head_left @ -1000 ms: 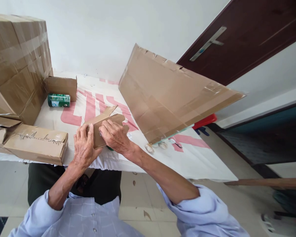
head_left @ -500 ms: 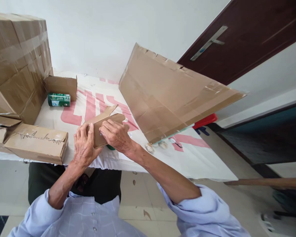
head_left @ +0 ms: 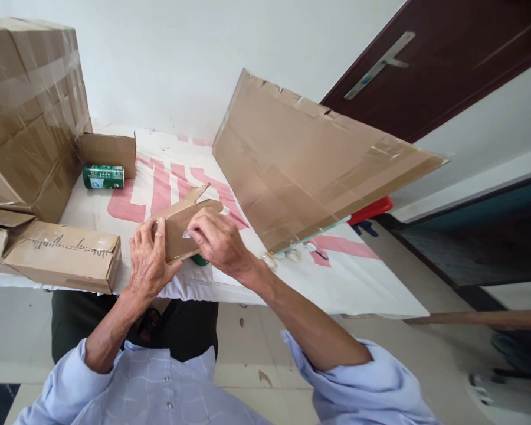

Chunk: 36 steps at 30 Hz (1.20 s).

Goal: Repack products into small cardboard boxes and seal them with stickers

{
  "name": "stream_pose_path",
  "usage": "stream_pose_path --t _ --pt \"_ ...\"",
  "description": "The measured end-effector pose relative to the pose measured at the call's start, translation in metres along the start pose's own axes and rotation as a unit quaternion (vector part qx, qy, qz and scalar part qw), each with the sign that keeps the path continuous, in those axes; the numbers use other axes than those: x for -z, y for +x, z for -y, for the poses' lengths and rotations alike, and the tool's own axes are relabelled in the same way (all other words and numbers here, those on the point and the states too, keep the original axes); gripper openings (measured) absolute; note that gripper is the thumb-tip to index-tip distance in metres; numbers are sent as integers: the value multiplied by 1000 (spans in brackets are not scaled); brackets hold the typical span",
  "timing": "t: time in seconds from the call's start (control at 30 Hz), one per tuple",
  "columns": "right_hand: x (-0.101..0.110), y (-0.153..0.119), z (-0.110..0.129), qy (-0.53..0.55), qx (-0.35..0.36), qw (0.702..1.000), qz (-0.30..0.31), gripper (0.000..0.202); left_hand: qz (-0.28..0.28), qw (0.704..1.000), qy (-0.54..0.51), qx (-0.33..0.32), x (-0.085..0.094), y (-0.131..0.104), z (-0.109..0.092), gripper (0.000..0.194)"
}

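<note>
A small cardboard box (head_left: 173, 236) with a raised end flap stands tilted near the table's front edge. My left hand (head_left: 147, 257) grips it from the left side, thumb and fingers around its edge. On the box's face shows a small, shiny whitish patch (head_left: 186, 234), like a sticker. Just right of that patch is my right hand (head_left: 219, 242), its fingers curled in a pinch; whether something is between the fingertips is hidden. Under the box's lower right corner peeks a green can (head_left: 199, 260), mostly covered.
Another green can (head_left: 103, 177) lies at the left by a cardboard piece (head_left: 110, 150). Large taped cartons (head_left: 30, 112) and a long box (head_left: 64, 254) occupy the left side. A big cardboard panel (head_left: 310, 159) leans at right. Rolls of clear tape (head_left: 292, 254) lie below it.
My right hand has drawn back slightly to the right from the box's face, uncovering the whitish patch. My left hand keeps its hold on the box.
</note>
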State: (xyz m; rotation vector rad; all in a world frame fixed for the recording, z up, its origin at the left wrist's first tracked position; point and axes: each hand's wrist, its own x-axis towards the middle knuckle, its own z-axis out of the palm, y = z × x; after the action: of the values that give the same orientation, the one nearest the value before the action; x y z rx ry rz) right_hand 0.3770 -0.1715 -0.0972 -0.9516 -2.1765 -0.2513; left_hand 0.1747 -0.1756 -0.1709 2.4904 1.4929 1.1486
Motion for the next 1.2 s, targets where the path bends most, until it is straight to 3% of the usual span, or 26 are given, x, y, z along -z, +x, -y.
stream_pose_path --t 0.13,0.27,0.37,0.5,0.73,0.9,1.2 --pt "39 -20 -13 66 -114 989 -66 15 -7 1000 -21 3 3 2 11 113" --pt "64 -72 -46 67 -248 966 -35 12 -21 998 -63 20 8 7 25 117" --pt "59 -121 -70 74 -341 937 35 13 -21 997 -78 22 12 11 32 118" --pt "30 -170 -90 79 -416 899 109 10 -23 998 -58 9 18 16 36 119" --pt "-3 -196 -108 38 -431 880 197 12 6 998 -56 29 29 23 22 113" --pt "-10 -199 -116 16 -425 877 222 12 17 997 -66 33 35 27 11 108" --pt "-15 -196 -116 -10 -422 870 256 14 22 997 -61 38 33 24 15 106"
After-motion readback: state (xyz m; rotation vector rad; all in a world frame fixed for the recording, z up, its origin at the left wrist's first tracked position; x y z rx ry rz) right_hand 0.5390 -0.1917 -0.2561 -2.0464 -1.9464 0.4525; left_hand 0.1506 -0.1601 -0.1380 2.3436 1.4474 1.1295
